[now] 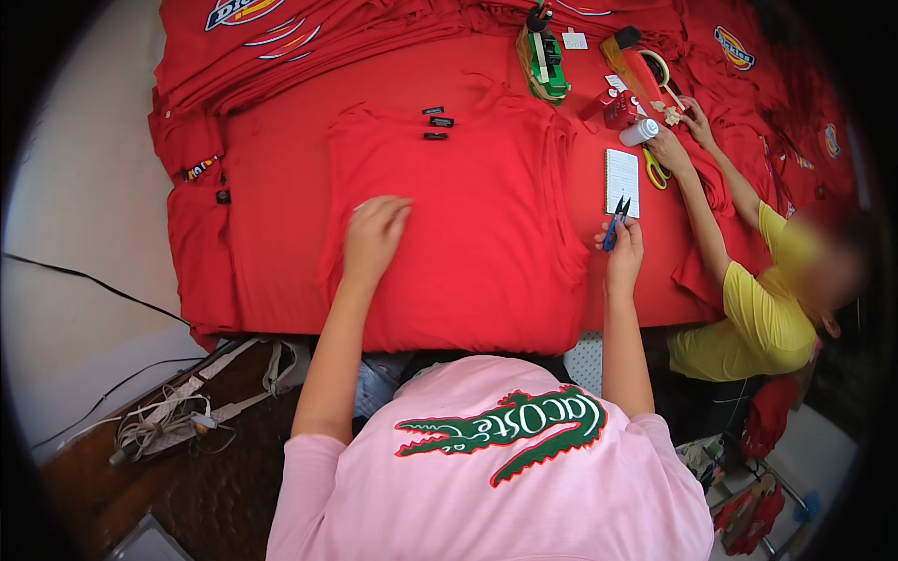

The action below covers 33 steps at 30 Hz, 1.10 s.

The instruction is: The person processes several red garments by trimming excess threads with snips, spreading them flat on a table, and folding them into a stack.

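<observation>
A stack of red sleeveless shirts [458,234] lies flat on the red-covered table before me, small black neck labels [436,122] showing at its far edge. Over the left part of the stack is my left hand [376,236], its fingers loosely bent and slightly blurred, with nothing visible in them. My right hand [625,251] is closed on blue thread snips [612,234] just right of the stack. The blades point away from me, apart at the tips, over the lower end of a spiral notepad [621,178].
A co-worker in a yellow shirt [762,318] reaches in from the right, hands near a white cylindrical container [640,132]. Yellow-handled scissors [657,172], a tape roll [658,70] and a green holder [543,70] lie nearby. More red shirts [281,61] cover the far side. Tangled cables [173,421] lie lower left.
</observation>
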Each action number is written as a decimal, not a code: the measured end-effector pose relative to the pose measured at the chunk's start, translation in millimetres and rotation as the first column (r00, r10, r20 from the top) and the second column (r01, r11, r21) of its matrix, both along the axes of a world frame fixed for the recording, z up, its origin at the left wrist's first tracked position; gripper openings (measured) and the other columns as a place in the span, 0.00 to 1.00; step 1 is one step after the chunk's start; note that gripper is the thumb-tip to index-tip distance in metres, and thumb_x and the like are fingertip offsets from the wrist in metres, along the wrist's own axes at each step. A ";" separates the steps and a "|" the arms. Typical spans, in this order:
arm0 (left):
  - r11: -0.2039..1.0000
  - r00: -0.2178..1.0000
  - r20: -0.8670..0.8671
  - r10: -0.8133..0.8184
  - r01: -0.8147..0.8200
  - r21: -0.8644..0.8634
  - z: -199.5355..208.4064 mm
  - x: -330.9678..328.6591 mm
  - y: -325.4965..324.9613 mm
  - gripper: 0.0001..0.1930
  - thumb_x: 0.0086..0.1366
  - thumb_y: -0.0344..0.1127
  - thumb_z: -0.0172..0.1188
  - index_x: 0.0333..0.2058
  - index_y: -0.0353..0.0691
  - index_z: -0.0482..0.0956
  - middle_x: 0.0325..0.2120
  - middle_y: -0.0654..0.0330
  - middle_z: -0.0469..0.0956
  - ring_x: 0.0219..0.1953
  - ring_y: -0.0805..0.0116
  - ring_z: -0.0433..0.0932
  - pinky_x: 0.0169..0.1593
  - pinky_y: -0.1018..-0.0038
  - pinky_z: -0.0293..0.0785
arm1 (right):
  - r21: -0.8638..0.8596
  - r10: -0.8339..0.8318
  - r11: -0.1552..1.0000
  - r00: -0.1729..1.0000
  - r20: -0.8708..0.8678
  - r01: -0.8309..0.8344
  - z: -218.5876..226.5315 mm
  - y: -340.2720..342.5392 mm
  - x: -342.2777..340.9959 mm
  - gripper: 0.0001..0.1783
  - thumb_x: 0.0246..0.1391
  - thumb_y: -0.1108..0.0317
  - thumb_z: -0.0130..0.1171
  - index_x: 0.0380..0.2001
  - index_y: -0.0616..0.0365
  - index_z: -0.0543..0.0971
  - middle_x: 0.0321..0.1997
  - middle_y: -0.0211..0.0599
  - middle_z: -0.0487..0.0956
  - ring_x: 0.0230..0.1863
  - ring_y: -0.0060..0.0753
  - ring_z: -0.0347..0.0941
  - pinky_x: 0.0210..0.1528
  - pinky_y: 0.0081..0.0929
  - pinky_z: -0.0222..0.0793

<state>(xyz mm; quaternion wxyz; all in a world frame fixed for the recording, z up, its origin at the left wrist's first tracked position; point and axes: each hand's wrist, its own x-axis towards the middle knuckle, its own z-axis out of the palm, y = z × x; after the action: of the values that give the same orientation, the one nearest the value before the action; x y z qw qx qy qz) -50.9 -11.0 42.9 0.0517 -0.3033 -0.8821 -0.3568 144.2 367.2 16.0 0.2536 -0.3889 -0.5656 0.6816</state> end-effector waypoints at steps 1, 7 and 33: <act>0.994 0.993 0.048 -0.107 0.107 0.016 -7.0 -10.3 19.1 0.11 0.64 0.33 0.65 0.45 0.40 0.84 0.44 0.55 0.80 0.50 0.54 0.78 0.53 0.61 0.74 | -0.012 0.019 1.000 1.000 -0.018 -0.019 8.3 -6.7 -7.2 0.08 0.72 0.68 0.48 0.47 0.58 0.74 0.33 0.35 0.81 0.28 0.22 0.77 0.31 0.22 0.72; 0.997 0.997 -0.077 0.025 -0.019 0.074 -25.8 -70.2 93.6 0.13 0.64 0.34 0.66 0.46 0.37 0.84 0.46 0.58 0.78 0.49 0.56 0.77 0.57 0.63 0.73 | -0.072 0.253 0.963 0.963 -0.091 -0.259 45.9 -74.8 -53.8 0.08 0.72 0.68 0.47 0.46 0.58 0.75 0.33 0.35 0.81 0.28 0.20 0.74 0.33 0.21 0.72; -0.185 0.721 0.613 -0.324 -0.683 0.706 17.2 -162.4 -128.4 0.23 0.72 0.53 0.52 0.47 0.37 0.77 0.50 0.55 0.79 0.55 0.60 0.77 0.55 0.66 0.74 | 0.000 0.360 0.933 0.931 0.059 -0.360 15.2 -151.7 -115.6 0.06 0.62 0.70 0.64 0.38 0.57 0.78 0.29 0.22 0.76 0.25 0.12 0.66 0.27 0.15 0.64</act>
<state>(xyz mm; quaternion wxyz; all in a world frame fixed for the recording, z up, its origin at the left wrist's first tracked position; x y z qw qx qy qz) -213.3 -139.4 60.1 0.0197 0.1392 -0.2787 -0.9500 28.6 215.5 31.1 0.1099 -0.2969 -0.6380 0.7019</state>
